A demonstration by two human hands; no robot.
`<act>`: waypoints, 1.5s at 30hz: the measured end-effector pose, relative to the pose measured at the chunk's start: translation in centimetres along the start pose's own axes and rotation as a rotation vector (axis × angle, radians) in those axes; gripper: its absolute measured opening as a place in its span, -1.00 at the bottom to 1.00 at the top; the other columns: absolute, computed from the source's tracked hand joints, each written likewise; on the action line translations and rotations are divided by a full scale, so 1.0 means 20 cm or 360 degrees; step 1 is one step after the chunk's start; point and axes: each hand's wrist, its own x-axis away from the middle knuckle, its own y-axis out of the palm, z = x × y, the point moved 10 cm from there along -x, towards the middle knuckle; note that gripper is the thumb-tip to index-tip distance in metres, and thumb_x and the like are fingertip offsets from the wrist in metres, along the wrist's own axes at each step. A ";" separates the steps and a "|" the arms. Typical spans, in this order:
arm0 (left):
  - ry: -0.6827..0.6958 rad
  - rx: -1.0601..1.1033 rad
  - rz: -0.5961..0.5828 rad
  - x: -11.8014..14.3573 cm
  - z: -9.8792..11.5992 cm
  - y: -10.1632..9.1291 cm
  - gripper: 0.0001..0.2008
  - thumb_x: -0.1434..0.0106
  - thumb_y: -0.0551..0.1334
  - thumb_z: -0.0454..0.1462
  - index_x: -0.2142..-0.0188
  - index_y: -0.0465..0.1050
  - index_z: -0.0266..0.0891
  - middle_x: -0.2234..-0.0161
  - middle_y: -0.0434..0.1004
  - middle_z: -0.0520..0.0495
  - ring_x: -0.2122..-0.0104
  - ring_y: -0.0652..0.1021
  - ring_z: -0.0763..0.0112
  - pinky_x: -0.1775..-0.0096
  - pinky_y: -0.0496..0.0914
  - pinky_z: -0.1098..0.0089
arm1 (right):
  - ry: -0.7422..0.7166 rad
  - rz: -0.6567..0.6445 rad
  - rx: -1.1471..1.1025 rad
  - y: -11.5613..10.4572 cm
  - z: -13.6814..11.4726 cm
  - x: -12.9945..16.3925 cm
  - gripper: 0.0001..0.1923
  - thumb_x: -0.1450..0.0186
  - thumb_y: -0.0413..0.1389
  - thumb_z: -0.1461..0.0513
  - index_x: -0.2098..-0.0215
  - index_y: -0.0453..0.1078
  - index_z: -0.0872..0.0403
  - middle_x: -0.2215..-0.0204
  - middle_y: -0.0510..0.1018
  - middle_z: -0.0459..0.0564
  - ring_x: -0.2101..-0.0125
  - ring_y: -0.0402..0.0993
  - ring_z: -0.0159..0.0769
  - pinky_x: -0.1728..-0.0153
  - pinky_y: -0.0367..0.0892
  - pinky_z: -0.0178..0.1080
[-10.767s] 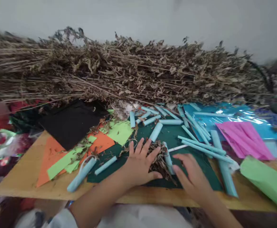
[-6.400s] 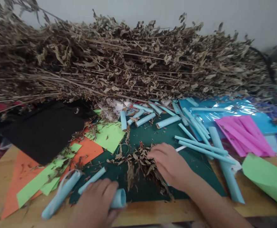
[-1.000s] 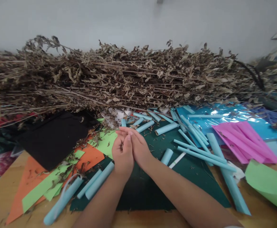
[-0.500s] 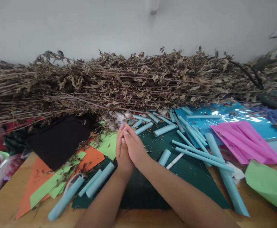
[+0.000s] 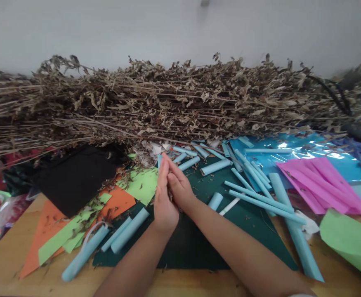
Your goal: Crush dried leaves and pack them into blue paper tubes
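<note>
My left hand and my right hand are pressed palm to palm, fingers straight and pointing away from me. They are above the dark green sheet. Dark crumbs of dried leaf show in the gap between the palms. My right hand sits slightly lower and behind the left. Light blue paper rolls lie scattered just beyond and to the right of the hands. Two more rolls lie to the left of my left wrist.
A long heap of dried stems and leaves runs along the wall. Orange paper, light green paper and a black sheet lie left. Pink sheets, shiny blue film and a green roll lie right on the wooden table.
The leaf pile I gathered from the green sheet is gone from it. Over the last second my pressed palms have slid against each other, the left hand moving forward past the right.
</note>
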 end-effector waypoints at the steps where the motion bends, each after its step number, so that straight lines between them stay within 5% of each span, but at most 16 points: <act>1: -0.0005 0.0050 0.0029 -0.01 0.01 -0.01 -0.52 -0.18 -0.11 0.00 -0.03 0.17 -0.10 -0.15 -0.03 0.00 -0.13 0.03 0.33 -0.13 -0.05 0.33 | -0.0133 -0.0076 0.0071 0.02 -0.04 0.01 -0.55 -0.24 -0.16 0.08 -0.08 0.08 0.00 -0.11 0.07 -0.07 -0.11 -0.09 -0.32 -0.11 -0.14 -0.12; 4: -0.0055 0.0128 0.0047 -0.06 0.01 -0.04 -0.57 -0.19 -0.10 -0.02 -0.02 0.16 -0.01 -0.14 0.01 0.04 -0.12 0.06 0.35 -0.10 0.03 0.31 | -0.0429 -0.0253 0.0290 0.10 -0.17 0.04 -0.59 -0.26 -0.19 0.18 -0.09 0.06 -0.03 -0.13 -0.01 -0.12 -0.13 -0.20 -0.32 -0.12 -0.20 -0.07; 9: 0.0003 -0.0026 -0.0042 -0.04 0.02 -0.02 -0.61 -0.17 -0.02 -0.06 0.03 0.24 -0.06 -0.06 0.19 -0.03 -0.10 0.14 0.30 -0.08 0.07 0.30 | -0.0471 -0.0226 0.0329 0.08 -0.31 0.03 -0.58 -0.28 -0.22 0.17 -0.11 0.00 -0.08 -0.12 0.02 -0.18 -0.14 -0.22 -0.30 -0.12 -0.18 -0.07; 17: 0.0018 0.0040 0.0161 0.02 0.10 -0.02 -0.65 -0.18 0.01 -0.11 0.12 0.36 -0.17 0.04 0.33 -0.07 -0.06 0.21 0.24 -0.08 0.06 0.25 | -0.0697 -0.0341 0.0456 0.09 -0.30 0.06 -0.49 -0.28 -0.30 0.06 -0.16 -0.36 -0.18 -0.17 -0.38 -0.35 -0.15 -0.44 -0.25 -0.12 -0.32 -0.02; 21: 0.0140 0.0053 0.0046 -0.03 0.14 -0.03 -0.64 -0.19 -0.01 -0.10 0.04 0.27 -0.09 -0.02 0.26 -0.02 -0.06 0.21 0.28 -0.09 0.05 0.25 | -0.0650 -0.0433 0.0470 0.15 -0.30 0.10 -0.50 -0.28 -0.35 0.05 -0.17 -0.33 -0.14 -0.18 -0.36 -0.29 -0.15 -0.41 -0.22 -0.11 -0.32 -0.01; 26: 0.0430 -0.0319 -0.0095 -0.01 0.19 -0.01 -0.71 -0.18 0.03 -0.17 0.11 0.34 -0.06 0.07 0.35 -0.03 0.05 0.33 0.24 0.00 0.17 0.24 | -0.0380 -0.0231 0.0246 0.10 -0.30 0.06 -0.33 -0.17 -0.46 -0.15 -0.16 -0.17 -0.08 -0.17 -0.16 -0.16 -0.15 -0.36 -0.22 -0.12 -0.31 -0.05; 30: 0.0557 -0.0520 -0.0188 0.04 0.23 0.06 -0.76 -0.14 0.06 -0.26 0.20 0.40 -0.11 0.13 0.38 -0.09 0.08 0.35 0.25 0.02 0.17 0.20 | -0.0046 0.0274 -0.0102 -0.08 -0.14 0.00 -0.37 -0.19 -0.50 -0.12 -0.15 -0.20 -0.08 -0.17 -0.13 -0.11 -0.15 -0.30 -0.30 -0.11 -0.24 -0.08; 34: 0.0684 -0.0711 -0.0402 0.08 0.27 0.16 -0.72 -0.04 0.15 -0.27 0.20 0.38 -0.21 0.18 0.37 -0.18 0.13 0.36 0.21 0.08 0.21 0.22 | 0.0349 0.0536 -0.0374 -0.15 0.02 0.01 -0.32 -0.18 -0.58 -0.10 -0.17 -0.31 0.03 -0.15 -0.08 0.05 -0.12 -0.13 -0.29 -0.08 -0.21 -0.06; 40: 0.1033 -0.0917 -0.0367 0.07 0.37 0.16 -0.93 -0.06 0.14 -0.32 0.53 0.30 -0.25 0.52 0.33 -0.02 0.47 0.35 0.46 0.37 0.29 0.40 | 0.0571 0.0387 -0.0796 -0.02 0.00 0.04 -0.28 -0.14 -0.50 -0.18 -0.17 -0.32 -0.04 -0.15 -0.04 -0.01 -0.11 -0.08 -0.30 -0.08 -0.17 -0.10; 45: 0.1060 -0.1288 -0.0762 0.03 0.34 0.22 -0.80 -0.08 0.16 -0.27 0.63 0.24 -0.26 0.59 0.32 0.01 0.50 0.35 0.48 0.43 0.24 0.47 | 0.0658 0.0273 -0.0554 -0.09 0.09 0.10 -0.33 -0.16 -0.52 -0.14 -0.17 -0.36 -0.08 -0.12 0.02 0.00 -0.09 -0.03 -0.27 -0.03 -0.03 -0.05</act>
